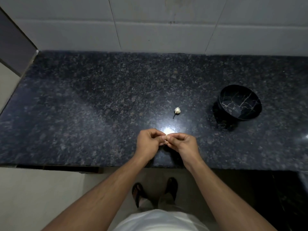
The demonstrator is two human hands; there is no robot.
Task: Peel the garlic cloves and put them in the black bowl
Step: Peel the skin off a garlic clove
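Both hands meet just above the near edge of the tabletop [83, 105], fingertips touching. Left hand [147, 141] has fingers curled inward, thumb and forefinger pinched toward the meeting point. Right hand [182, 142] mirrors it, fingers curled, tips pressed against the left's. Between the tips a small pale sliver shows: a garlic clove [165, 136], mostly hidden by the fingers. Its long axis cannot be made out. Both hands pinch it; neither is spread wide. Forearms converge from either side, wrists level, backs of the hands up.

Judgement: peeling is in hand, the skin being worked loose at the fingertips.

Farther out, ahead and slightly right of the hands, the remaining garlic piece [177, 110] lies on the tabletop, white, a thin dark stem trailing back toward the hands and a little left. It is apart from both hands, a bit nearer the right.

Farther still, well off to the right and ahead, stands the black bowl [240, 102], upright, veined pattern inside. No clove is visible within it. The right hand is the nearer one, so the drop likely falls to it: a reach right and forward.
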